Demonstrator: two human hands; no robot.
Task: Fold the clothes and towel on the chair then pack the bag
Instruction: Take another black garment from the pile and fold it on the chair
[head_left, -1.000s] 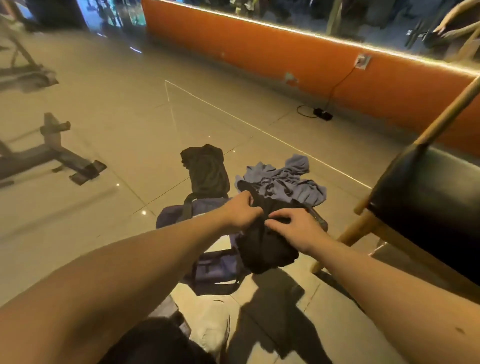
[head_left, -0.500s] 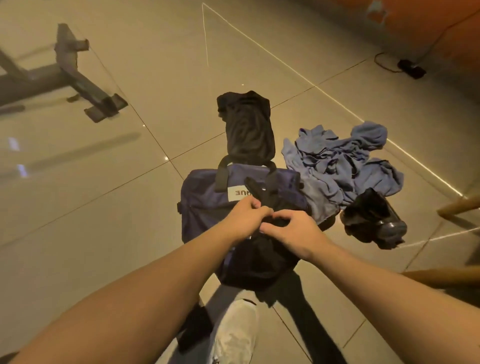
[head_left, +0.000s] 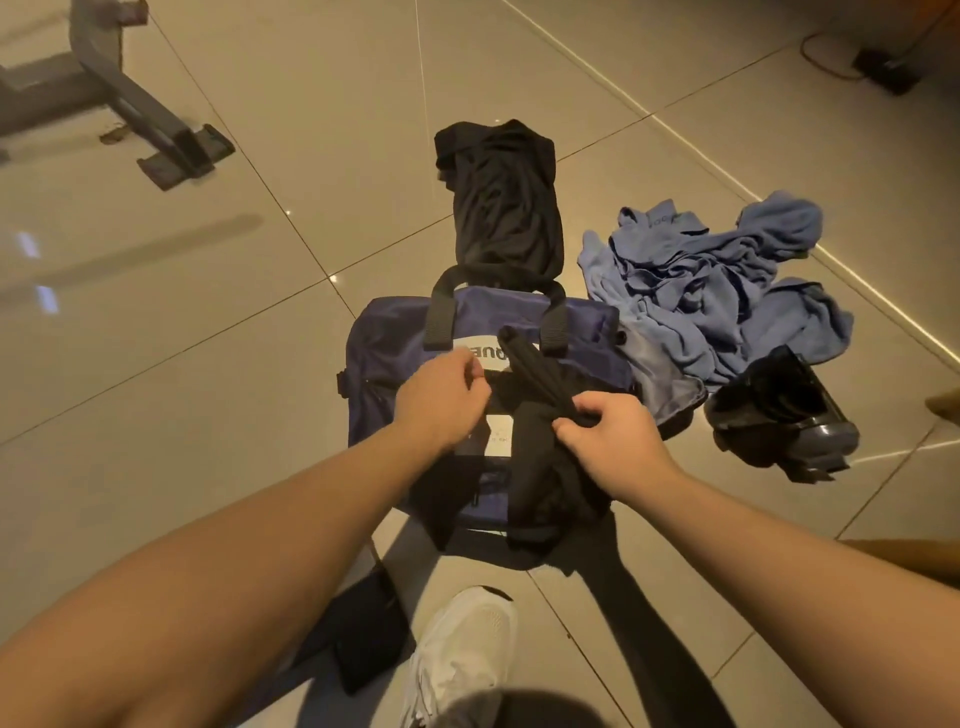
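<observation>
Your right hand (head_left: 615, 447) is gripping a black garment (head_left: 540, 483), fingers curled tightly round a twisted length of it. That twisted length is running from far left to near right, ending in your right fist. Your left hand (head_left: 441, 397) is sitting just to the left, fingers curled in and seemingly pinching the same cloth at its edge, though the dark fabric is hiding the exact contact. The rest of the garment is hanging bunched below both hands.

Directly beneath, the navy bag (head_left: 384, 364) is lying on the tiled floor (head_left: 208, 415), its long side running left to right and its handles on the far side. Just beyond the bag, a folded black garment (head_left: 506, 208) is lying flat. To the right, nearer your right hand, a blue cloth (head_left: 722, 280) is lying crumpled and touching the bag. Judging by this, the held garment is not yet folded, and spreading it is probably calling for your hands to part sideways.
</observation>
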